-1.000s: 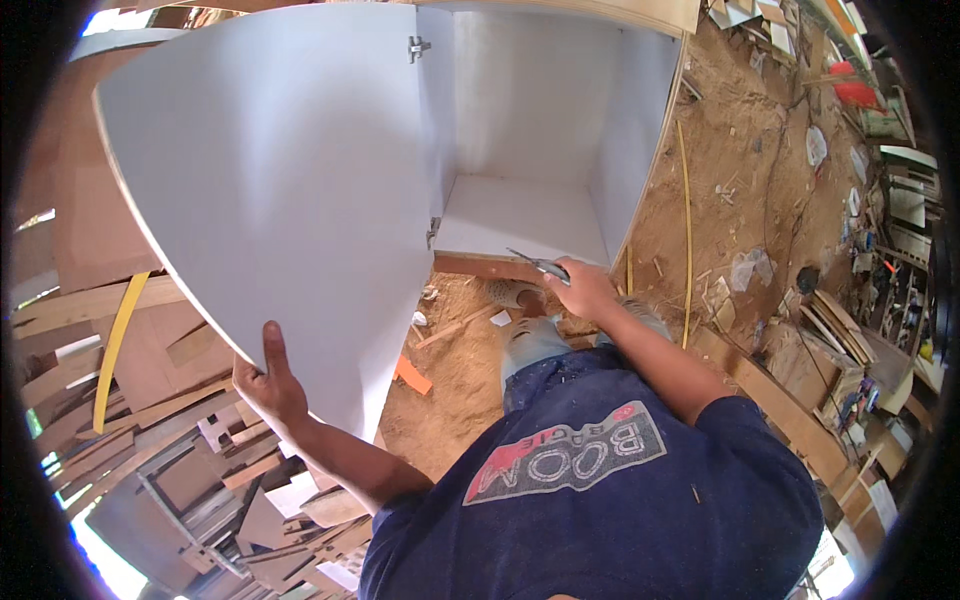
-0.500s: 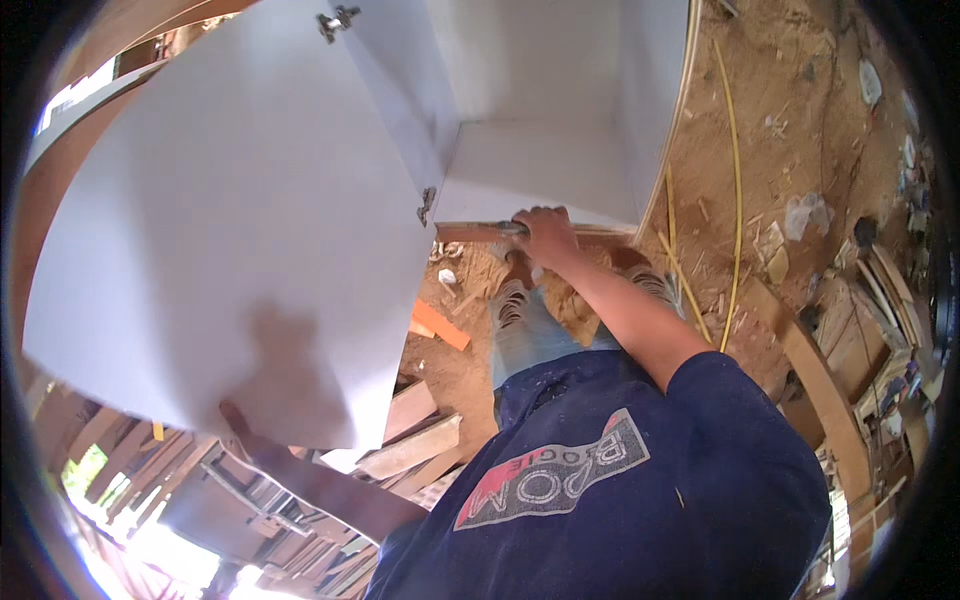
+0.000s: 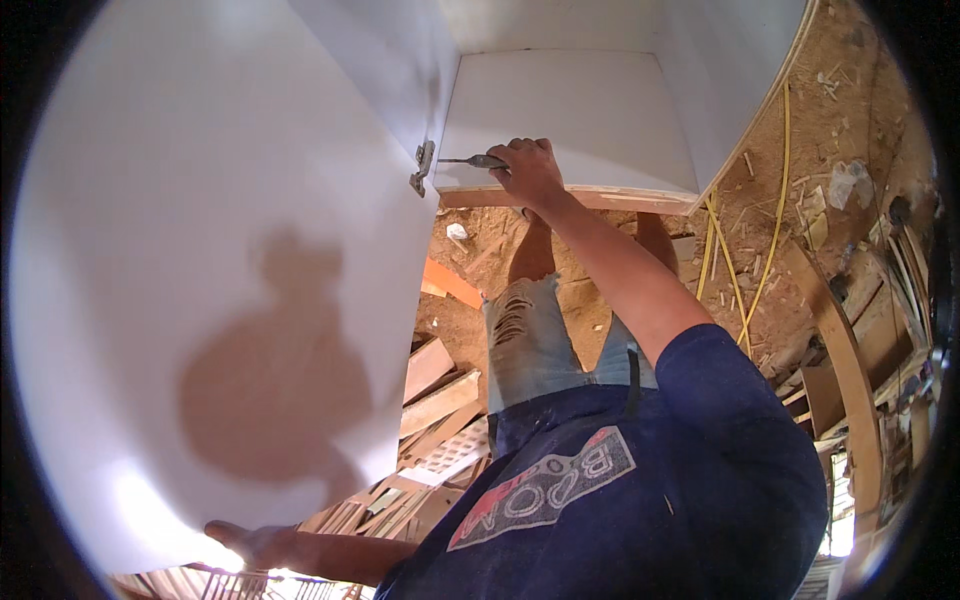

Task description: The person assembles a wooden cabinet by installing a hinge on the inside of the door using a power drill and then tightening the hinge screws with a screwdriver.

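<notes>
My right hand (image 3: 528,175) is closed round the handle of a screwdriver (image 3: 486,161). The shaft runs left toward a metal hinge (image 3: 423,168) that joins a white cabinet door (image 3: 180,250) to the cabinet's side; I cannot tell whether the tip touches a screw. Low on the left, my left hand (image 3: 255,543) grips the door's near edge, part of its fingers hidden. The door stands swung out to the left of the white cabinet (image 3: 570,110), and my shadow falls across it.
Cut wood pieces (image 3: 440,400) lie piled below the door's edge, near an orange strip (image 3: 452,282). A yellow hose (image 3: 778,220) runs over the dirt floor (image 3: 800,120) on the right. Beyond it are a curved board (image 3: 845,350) and more scraps.
The screwdriver in my right hand has come up from the cabinet's front edge to the lower hinge. My view has shifted closer to the door. My left hand stays at the door's edge.
</notes>
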The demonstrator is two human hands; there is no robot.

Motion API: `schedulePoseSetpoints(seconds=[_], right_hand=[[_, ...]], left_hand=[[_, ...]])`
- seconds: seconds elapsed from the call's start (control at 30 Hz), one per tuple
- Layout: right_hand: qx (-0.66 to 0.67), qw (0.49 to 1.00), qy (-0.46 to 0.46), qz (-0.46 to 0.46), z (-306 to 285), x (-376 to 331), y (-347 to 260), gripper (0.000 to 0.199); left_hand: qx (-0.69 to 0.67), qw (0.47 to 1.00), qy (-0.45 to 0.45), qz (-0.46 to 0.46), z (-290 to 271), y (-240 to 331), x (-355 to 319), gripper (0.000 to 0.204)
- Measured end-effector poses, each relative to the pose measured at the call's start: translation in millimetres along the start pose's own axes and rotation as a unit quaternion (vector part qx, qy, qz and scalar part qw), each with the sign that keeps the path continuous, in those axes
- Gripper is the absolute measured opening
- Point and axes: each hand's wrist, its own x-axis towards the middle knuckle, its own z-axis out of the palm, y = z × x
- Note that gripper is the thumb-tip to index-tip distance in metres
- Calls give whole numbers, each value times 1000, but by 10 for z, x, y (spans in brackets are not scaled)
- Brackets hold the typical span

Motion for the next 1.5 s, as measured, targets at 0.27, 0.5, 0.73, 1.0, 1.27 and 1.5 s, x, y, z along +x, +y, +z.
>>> schedulePoseSetpoints(seconds=[0.27,0.5,0.73,1.0,1.27,1.5], right_hand=[[10,1000,-4,-1,63,76,5,30],[14,1000,-17,12,41,71,-48,30],[-13,1000,22,-9,105,107,-55,28],[-48,994,-95,-34,64,280,-62,27],[27,997,-30,-68,5,486,31,52],[-11,989,-147,-13,6,474,-90,48]], left_hand=[[86,996,0,26,-82,-63,28,64],[1,1000,2,1,-226,-206,170,65],[133,987,-37,83,-379,-323,265,66],[66,995,4,78,-349,-289,210,65],[38,998,10,51,-279,-247,163,65],[20,999,2,24,-321,-243,189,66]])
